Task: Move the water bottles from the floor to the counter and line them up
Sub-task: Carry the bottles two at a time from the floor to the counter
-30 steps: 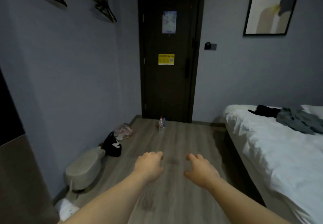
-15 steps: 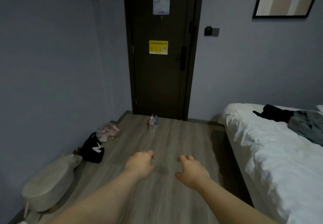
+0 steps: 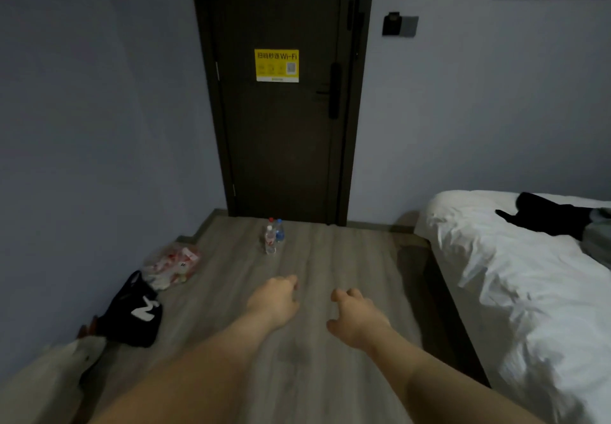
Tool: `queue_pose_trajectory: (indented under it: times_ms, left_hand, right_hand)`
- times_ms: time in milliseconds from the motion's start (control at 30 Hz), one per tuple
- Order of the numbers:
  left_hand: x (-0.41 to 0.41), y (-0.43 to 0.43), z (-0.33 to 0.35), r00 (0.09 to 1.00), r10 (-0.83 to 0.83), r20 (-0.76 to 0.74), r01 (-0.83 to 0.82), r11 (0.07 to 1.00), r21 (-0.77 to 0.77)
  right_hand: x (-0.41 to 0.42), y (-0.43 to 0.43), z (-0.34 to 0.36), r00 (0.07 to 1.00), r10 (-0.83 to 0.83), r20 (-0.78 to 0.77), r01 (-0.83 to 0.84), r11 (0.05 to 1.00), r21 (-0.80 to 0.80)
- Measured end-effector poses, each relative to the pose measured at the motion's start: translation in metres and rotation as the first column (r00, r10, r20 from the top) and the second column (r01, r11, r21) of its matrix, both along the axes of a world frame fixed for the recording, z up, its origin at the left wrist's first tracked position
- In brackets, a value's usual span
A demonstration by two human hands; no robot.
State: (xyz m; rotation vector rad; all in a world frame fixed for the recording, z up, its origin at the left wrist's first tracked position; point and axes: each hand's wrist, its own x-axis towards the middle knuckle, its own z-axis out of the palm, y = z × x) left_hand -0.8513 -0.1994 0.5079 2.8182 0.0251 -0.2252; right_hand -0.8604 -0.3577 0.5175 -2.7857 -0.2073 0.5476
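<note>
Both your hands are empty: left hand [image 3: 276,301] and right hand [image 3: 357,316] reach forward, fingers loosely curled. The water bottles [image 3: 273,235] stand clustered on the floor [image 3: 347,258] well beyond your fingertips, before the door [image 3: 281,142].

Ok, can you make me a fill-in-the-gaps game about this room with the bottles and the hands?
1. The water bottles stand on the ____, in front of the dark door.
2. The left hand and the right hand are both ____, holding nothing.
3. The sign on the door is coloured ____.
4. The black bag lies by the wall on the person's ____ side.

Missing words: floor; empty; yellow; left
</note>
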Motion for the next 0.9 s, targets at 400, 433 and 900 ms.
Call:
queue_pose_trajectory:
  times_ms: [400,433,900]
  left_hand:
    - [0.163,0.009,-0.059,0.986,0.085,-0.145,-0.098,0.991,-0.088]
    - [0.183,0.003,-0.061,0.987,0.082,-0.141,-0.097,0.99,-0.1]
    - [0.408,-0.026,-0.09,0.933,0.23,-0.275,-0.246,0.969,-0.023]
  right_hand:
    - [0.179,0.001,-0.057,0.989,0.038,-0.14,-0.034,0.999,0.029]
    - [0.197,-0.001,-0.062,0.988,0.046,-0.149,-0.042,0.999,0.03]
    - [0.437,-0.034,-0.095,0.942,0.193,-0.275,-0.204,0.979,-0.009]
